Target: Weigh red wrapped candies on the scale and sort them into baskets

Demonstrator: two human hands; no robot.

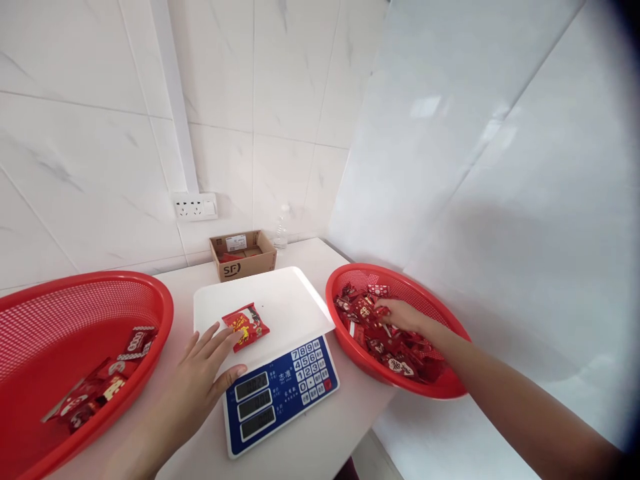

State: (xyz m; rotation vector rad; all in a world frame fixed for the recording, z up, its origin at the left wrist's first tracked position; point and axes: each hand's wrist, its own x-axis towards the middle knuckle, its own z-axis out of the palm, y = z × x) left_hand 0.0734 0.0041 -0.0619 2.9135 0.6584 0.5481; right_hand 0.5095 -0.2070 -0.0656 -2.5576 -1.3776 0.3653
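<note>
Head cam, one moment.

L hand [203, 370]: palm down over the near-left corner of the scale's white platter [285, 293]. Fingers [220, 333] spread and straight, nothing pinched. Index and middle tips sit at the near-left edge of the red snack packet [246, 326], touching or just short of it. Thumb lies apart, along the platter's front lip beside the blue display panel [280, 393].

Packet: flat on the platter, left of centre, alone. It lies fwd and slightly right of the L fingertips, in line w/ the way they point. Sits skewed to the platter edges. Outline near square, so long axis hard to call; poss. near-left to far-right.

R hand [400, 315]: inside the right red basket [390, 268], well apart from the platter, arm reaching in from the right. Fingers curled down into the packet heap [395, 357]; can't tell if they pinch one.

L hand is clearly the nearer to the platter packet.

Around: left red basket [100, 279] w/ a few packets [95, 387]; cardboard box [243, 257] and clear bottle [281, 230] at the back of the white surface [320, 437].
</note>
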